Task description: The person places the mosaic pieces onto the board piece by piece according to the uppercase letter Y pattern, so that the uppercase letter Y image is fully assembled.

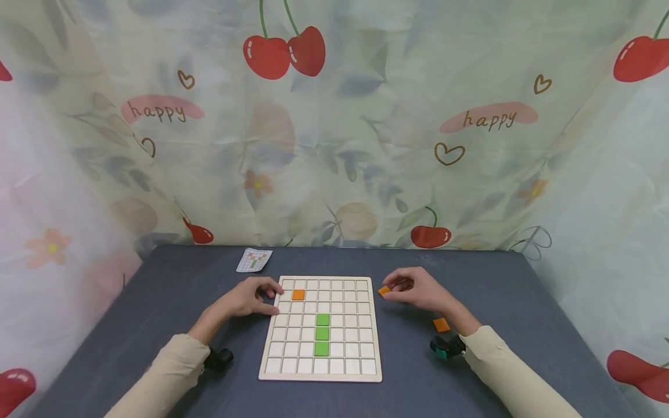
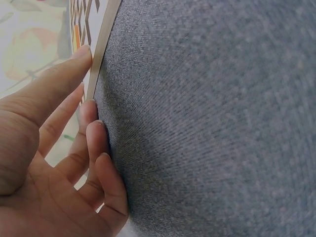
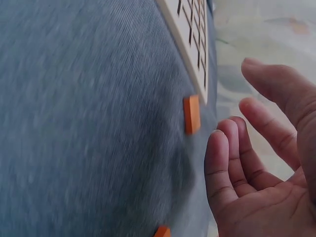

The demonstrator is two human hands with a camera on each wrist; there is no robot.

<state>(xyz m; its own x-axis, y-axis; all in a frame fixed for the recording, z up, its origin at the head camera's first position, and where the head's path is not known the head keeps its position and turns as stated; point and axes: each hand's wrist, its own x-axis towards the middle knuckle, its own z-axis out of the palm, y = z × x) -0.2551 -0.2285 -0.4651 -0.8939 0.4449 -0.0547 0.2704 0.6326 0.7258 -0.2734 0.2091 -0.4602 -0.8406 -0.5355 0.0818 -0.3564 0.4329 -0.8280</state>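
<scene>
A pale wooden grid board [image 1: 347, 320] lies on the dark table, with three green tiles [image 1: 322, 334] in one column and an orange tile [image 1: 298, 295] near its upper left. At the board's left edge, my left hand [image 1: 244, 297] touches the rim with thumb and fingertips spread apart. My right hand [image 1: 420, 288] hovers just over a loose orange tile [image 3: 192, 114] beside the board's right edge. In the right wrist view, its thumb and fingers are apart with nothing between them. Another orange tile [image 1: 441, 325] lies under the right wrist.
Behind the board at the left is a small paper card [image 1: 254, 260] printed with a coloured grid pattern. A cherry-patterned curtain [image 1: 355, 145] hangs along the table's back and sides. Black wrist cameras [image 1: 448, 347] sit under both forearms.
</scene>
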